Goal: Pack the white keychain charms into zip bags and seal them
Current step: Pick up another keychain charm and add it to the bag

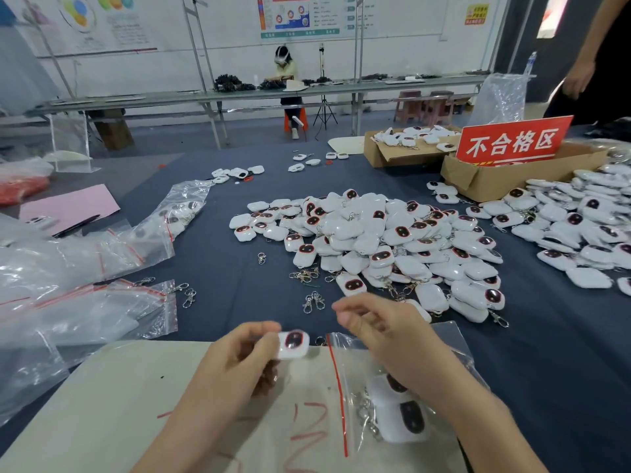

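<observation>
The left hand [235,363] has its grip clenched on one small white plastic keychain charm with a dark oval face [293,343], pinched at the fingertips just above the near edge of the dark blue cloth-covered surface [222,268] and just beside the mouth of the clear plastic zip bag with a red seal strip [348,397]. That zip bag lies flat on a cream-coloured board [136,387] and already holds a few bagged charms [406,418] with their metal clasps [367,414] bunched toward the opening. The right hand [379,332] is over the bag with its forearm across it; it is blurred, so I cannot tell whether its grip is grasping anything. The main risk, as I judge it, is the bag mouth: if it is not held apart, the charm may butt against the red strip and slide off onto the board. A fingertip pinch on a smooth, rounded shell could also let it slip. The clasps near the opening might sit in the seal line and stop it closing fully. Loose silver clasps [313,302] and the big heap of white charms [375,233] lie near, so a dropped piece could get lost among them.
</observation>
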A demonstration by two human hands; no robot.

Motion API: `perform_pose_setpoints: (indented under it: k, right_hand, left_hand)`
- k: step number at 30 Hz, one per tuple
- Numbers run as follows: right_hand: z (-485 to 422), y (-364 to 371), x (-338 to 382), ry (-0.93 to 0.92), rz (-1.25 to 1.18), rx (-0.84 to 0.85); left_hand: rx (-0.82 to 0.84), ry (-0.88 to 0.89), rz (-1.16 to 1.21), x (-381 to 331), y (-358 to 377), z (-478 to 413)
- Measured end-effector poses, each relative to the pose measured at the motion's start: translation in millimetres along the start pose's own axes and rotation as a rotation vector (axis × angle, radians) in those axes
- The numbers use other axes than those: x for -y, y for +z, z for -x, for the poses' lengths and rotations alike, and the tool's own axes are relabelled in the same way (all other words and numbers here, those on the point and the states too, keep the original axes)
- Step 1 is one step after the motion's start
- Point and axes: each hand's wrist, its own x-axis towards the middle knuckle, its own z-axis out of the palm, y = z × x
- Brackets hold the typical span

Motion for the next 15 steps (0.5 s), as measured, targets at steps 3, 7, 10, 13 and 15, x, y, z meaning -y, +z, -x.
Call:
perform_pose_setpoints:
  k: [3,7,10,13,15]
  right_hand:
    - [-1,6,-3,-0.001,0.135,0.104]
    - [0,6,-2,-0.008,0.129,0.134]
    - [0,3,0,-0.021,0.085,0.089]
    - [1,-1,2,-0.031,0.007,0.057]
    - [2,-2,5,-0.049,-0.016,0.046]
  left_hand:
    - [0.123,-0.063,-0.041,4,-6,18]
    - [0.230,-0.053,-0.055,3,7,28]
    - [0.252,-0.098,-0.011,5,22,27]
    - [0.154,-0.159,0.118,6,36,28]
    - [0.080,-0.169,0.148,3,45,29]
